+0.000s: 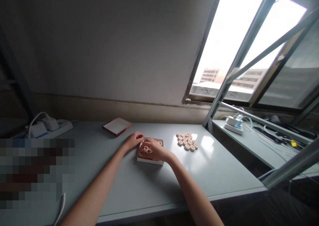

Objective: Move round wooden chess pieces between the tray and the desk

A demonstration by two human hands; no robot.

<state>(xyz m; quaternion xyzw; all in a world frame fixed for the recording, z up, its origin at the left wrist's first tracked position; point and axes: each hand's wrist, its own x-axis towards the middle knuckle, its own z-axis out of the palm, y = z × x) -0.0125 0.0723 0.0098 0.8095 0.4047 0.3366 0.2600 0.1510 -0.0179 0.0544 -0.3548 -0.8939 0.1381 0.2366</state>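
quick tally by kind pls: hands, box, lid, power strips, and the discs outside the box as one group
Left hand and right hand: 2
Open box: 1
Lid: 1
Left power strip and right power strip: 2
Disc group: 1
Total: 7

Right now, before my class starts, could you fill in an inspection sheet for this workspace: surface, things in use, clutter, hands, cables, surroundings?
Surface: pale table, with glare on its right side.
Things in use: open box holding round pieces; grouped pieces to its right; red-edged lid or tray, pale inside up, farther back to the left.
Clutter: white power strip at back left; a pixelated patch nearby cannot be read.
Hands: left hand at the box's far left corner, grip unclear; right hand over the box, grip unclear.
Cables: white cable at lower left; more cables on the adjoining table.
Surroundings: wall behind, bright window and metal frame at right.
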